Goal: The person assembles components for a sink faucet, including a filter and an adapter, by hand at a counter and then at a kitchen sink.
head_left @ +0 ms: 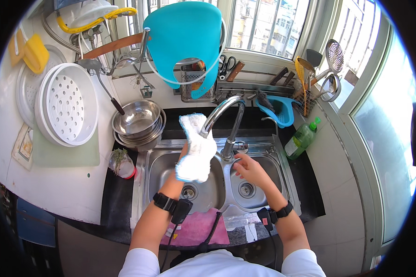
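A white cloth (199,159) with blue edging hangs from my left hand (184,151) over the left basin. The cloth hides most of that hand's fingers. Its upper part meets the spout of the chrome faucet (231,108), and any water flow is too bright to make out. My right hand (250,169) is over the right basin (263,196), just below the faucet's lever (241,146). Its fingers are loosely bent and apart, with nothing in them. The left basin (162,168) shows its drain below the cloth.
Stacked metal bowls (136,120) and a glass jar (122,165) stand left of the sink. A green soap bottle (301,139) and a blue basket (277,111) stand at the right. A turquoise board-like piece (182,34) hangs above. A pink cloth (196,226) covers the front edge.
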The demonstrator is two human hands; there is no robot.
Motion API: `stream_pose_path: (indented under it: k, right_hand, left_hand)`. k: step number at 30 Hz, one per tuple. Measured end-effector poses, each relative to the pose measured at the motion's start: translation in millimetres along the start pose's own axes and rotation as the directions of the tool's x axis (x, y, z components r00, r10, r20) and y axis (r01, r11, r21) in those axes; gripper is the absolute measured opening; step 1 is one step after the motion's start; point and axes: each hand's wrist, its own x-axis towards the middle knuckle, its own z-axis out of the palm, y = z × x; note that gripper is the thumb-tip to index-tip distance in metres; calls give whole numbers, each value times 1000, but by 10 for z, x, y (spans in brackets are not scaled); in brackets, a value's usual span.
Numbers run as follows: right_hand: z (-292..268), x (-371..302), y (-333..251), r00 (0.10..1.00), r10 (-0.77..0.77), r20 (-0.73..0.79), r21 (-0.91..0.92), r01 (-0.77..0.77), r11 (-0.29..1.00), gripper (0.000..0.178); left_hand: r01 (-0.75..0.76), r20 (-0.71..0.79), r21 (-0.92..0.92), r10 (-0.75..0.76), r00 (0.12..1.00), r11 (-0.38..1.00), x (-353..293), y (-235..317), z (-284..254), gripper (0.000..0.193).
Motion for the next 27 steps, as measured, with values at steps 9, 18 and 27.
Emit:
stream_pose_path:
  k: [9, 18, 27]
  right_hand:
    - [79, -239, 263, 998, 43, 53, -16, -42, 999, 27]
    - [80, -536, 289, 992, 113, 52, 82, -117, 990, 22]
    - [-49, -773, 448, 978, 201, 58, 175, -209, 962, 22]
  left_hand:
    - [469, -69, 823, 763, 643, -321, 460, 58, 350, 34]
    - [56, 15, 745, -101, 995, 664, 476, 430, -239, 7]
    - [-141, -69, 419, 187, 980, 897, 327, 106, -423, 23]
